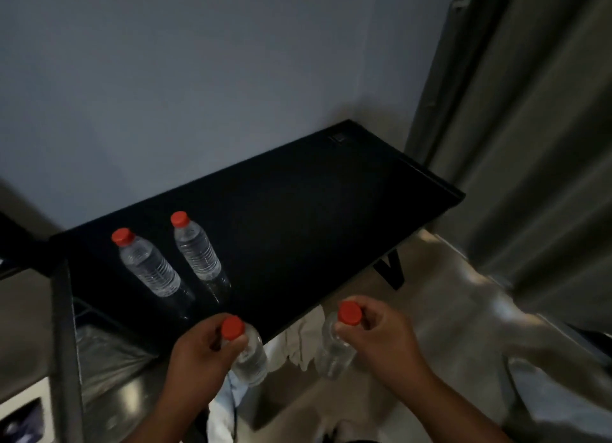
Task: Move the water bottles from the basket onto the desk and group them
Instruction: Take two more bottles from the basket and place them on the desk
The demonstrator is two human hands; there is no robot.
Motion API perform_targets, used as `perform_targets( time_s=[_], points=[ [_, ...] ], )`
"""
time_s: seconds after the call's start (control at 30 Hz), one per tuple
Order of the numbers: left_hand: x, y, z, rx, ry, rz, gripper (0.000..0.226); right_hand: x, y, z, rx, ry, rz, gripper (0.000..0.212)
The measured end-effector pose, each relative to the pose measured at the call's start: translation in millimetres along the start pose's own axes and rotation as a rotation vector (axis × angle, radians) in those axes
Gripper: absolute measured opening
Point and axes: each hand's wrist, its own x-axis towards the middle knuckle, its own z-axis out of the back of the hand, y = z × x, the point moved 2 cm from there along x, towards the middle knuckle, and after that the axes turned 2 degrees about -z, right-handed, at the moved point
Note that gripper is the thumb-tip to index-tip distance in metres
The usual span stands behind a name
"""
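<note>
Two clear water bottles with red caps stand upright on the black desk [314,210], one at the left [145,265] and one just right of it [197,248], a small gap between them. My left hand [202,350] grips the neck of a third red-capped bottle [250,359] just in front of the desk's near edge. My right hand [374,333] holds a fourth bottle [334,353] by its neck, also off the desk's front edge. The basket is not in view.
A grey wall runs behind the desk and a grey curtain [530,144] hangs at the right. A dark metal frame [66,343] stands at the left with a clear bag [109,353] beside it. White cloth [298,336] lies below the desk edge.
</note>
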Motion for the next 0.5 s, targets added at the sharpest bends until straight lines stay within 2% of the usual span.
perform_targets(
  time_s=[0.03, 0.17, 0.3, 0.5],
  points=[
    [5, -3, -8, -0.009, -0.024, 0.01, 0.029, 15, 1, 5, -0.016, 0.046, 0.002, 0.04],
    [25, -25, -30, -0.034, -0.16, -0.005, 0.026, 73, 10, 15, -0.071, 0.159, 0.061, 0.019],
    [53, -36, -38, -0.122, -0.222, 0.039, 0.021, 121, 18, 9, -0.147, 0.239, 0.073, 0.014],
    [106, -50, -47, -0.037, -0.229, -0.035, 0.019, 192, 25, -14, -0.251, 0.284, 0.132, 0.017]
  ],
)
